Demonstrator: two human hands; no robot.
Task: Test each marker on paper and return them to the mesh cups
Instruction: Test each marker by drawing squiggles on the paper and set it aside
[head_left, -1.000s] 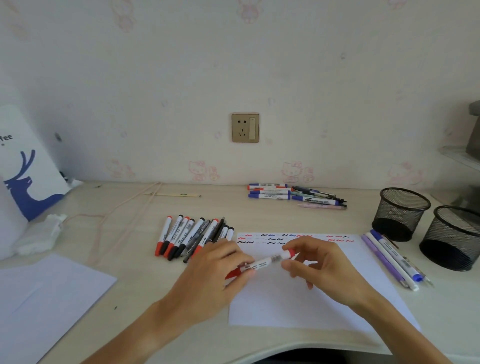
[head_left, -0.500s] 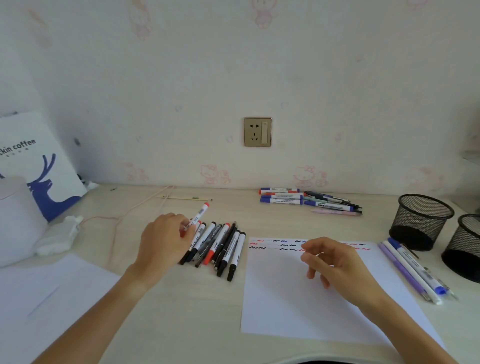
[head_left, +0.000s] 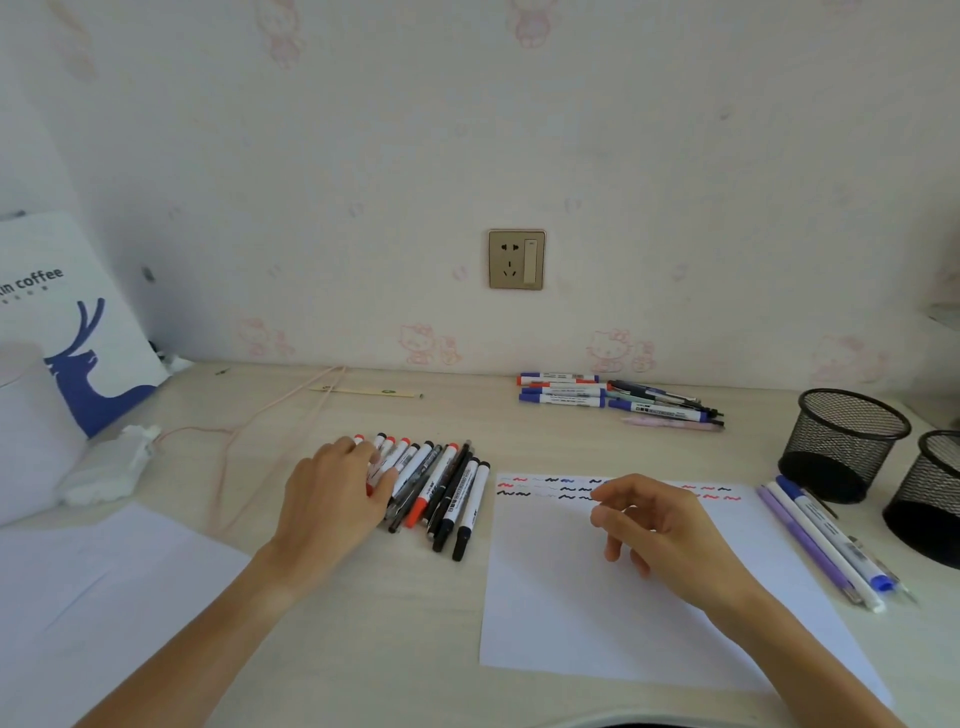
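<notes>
A row of several red and black markers lies on the desk left of the white test paper, which has red, black and blue squiggles along its top edge. My left hand lies palm down on the row's left end, its fingertips touching a red-capped marker laid there. My right hand hovers over the paper, fingers loosely curled, holding nothing. Two black mesh cups stand at the right; I see nothing in them. More markers lie near the wall.
Three pens lie between the paper and the cups. A second white sheet lies front left. A coffee bag, a crumpled tissue, a pink cord and a wooden stick occupy the left and back.
The red marker, held in both hands a second ago, went left in my left hand and now lies at the row's left end. My right hand stayed over the paper.
</notes>
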